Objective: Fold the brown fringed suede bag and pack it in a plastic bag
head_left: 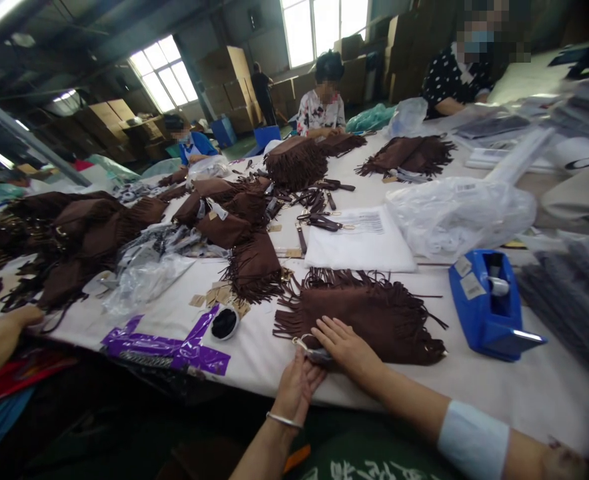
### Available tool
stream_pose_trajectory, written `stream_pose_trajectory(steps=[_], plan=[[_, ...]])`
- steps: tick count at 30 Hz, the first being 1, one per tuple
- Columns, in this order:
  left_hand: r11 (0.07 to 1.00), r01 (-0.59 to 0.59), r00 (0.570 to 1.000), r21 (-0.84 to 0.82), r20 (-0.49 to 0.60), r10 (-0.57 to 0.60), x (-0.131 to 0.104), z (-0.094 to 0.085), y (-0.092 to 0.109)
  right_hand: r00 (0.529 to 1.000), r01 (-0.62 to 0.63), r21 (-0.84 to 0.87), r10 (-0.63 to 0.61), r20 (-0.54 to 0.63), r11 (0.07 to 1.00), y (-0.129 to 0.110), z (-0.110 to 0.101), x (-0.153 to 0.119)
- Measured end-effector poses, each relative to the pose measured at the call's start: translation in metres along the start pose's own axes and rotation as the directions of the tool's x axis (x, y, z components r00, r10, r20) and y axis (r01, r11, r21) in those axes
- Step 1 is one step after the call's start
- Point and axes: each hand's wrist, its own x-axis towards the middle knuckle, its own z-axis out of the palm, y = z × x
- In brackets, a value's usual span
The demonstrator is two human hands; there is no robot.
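Observation:
A dark brown fringed bag lies flat on the table in front of me. My right hand rests palm down on its lower left part, fingers stretched out. At the bag's near left corner, my left hand, with a silver bangle at the wrist, has its thumb and fingers around a small strap piece in what looks like clear plastic. A gold-coloured metal clasp shows at its end. My right fingertips touch or nearly touch this piece; the overlap hides exactly how it is held.
A blue tape dispenser stands right of the bag. Behind lie a white plastic packet, loose dark straps and a clear plastic bag. More brown fringed bags are piled left. Several people sit around the table; a co-worker's arm reaches in at left.

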Motion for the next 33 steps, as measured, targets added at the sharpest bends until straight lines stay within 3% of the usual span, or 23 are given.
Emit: stream_pose_trajectory(steps=[4, 6, 9, 11, 16, 19, 21, 22, 24, 26, 28, 30, 33], plan=[[0.971, -0.098, 0.995, -0.216, -0.02, 0.096, 0.021, 0.002, 0.02, 0.994, 0.073, -0.067, -0.078, -0.073, 0.995, 0.005, -0.003, -0.001], [0.959, -0.096, 0.99, -0.268, 0.073, 0.12, 0.034, 0.007, 0.032, 0.987, 0.1, -0.111, -0.113, -0.112, 0.989, 0.002, -0.001, -0.006], [0.945, 0.034, 0.974, -0.325, 0.222, 0.041, 0.054, 0.014, 0.046, 0.977, 0.122, -0.143, -0.144, -0.16, 0.982, -0.004, 0.006, -0.015], [0.917, 0.05, 0.979, -0.396, 0.201, 0.033, 0.067, 0.015, 0.052, 0.974, 0.121, -0.13, -0.143, -0.174, 0.984, -0.006, 0.012, -0.02], [0.898, -0.087, 0.991, -0.431, 0.057, 0.124, 0.081, 0.014, 0.058, 0.979, 0.099, -0.068, -0.11, -0.169, 0.993, -0.008, 0.018, -0.025], [0.908, -0.358, 0.932, -0.218, -0.027, 0.361, 0.072, 0.018, 0.056, 0.986, 0.108, -0.042, -0.112, -0.123, 0.993, -0.007, 0.02, -0.027], [0.85, -0.511, 0.859, 0.124, 0.031, 0.512, 0.063, 0.023, 0.05, 0.989, 0.128, -0.026, -0.13, -0.076, 0.991, -0.007, 0.023, -0.028], [0.779, -0.536, 0.84, 0.326, 0.114, 0.53, 0.058, 0.027, 0.045, 0.989, 0.14, -0.016, -0.14, -0.055, 0.99, -0.006, 0.024, -0.03], [0.525, -0.542, 0.826, 0.656, 0.302, 0.475, 0.051, 0.035, 0.033, 0.99, 0.138, 0.017, -0.137, -0.026, 0.99, -0.004, 0.027, -0.033], [0.242, -0.552, 0.807, 0.798, 0.438, 0.395, 0.044, 0.045, 0.021, 0.992, 0.12, 0.087, -0.123, 0.032, 0.989, 0.0, 0.026, -0.037], [0.092, -0.575, 0.784, 0.813, 0.514, 0.348, 0.036, 0.054, 0.014, 0.983, 0.104, 0.202, -0.132, 0.128, 0.974, 0.004, 0.018, -0.04], [0.125, -0.61, 0.774, 0.783, 0.553, 0.309, 0.027, 0.06, 0.016, 0.958, 0.094, 0.335, -0.176, 0.224, 0.938, 0.008, 0.004, -0.042], [0.306, -0.638, 0.768, 0.707, 0.552, 0.326, 0.015, 0.052, 0.031, 0.942, 0.06, 0.456, -0.202, 0.27, 0.888, 0.011, -0.017, -0.04]])
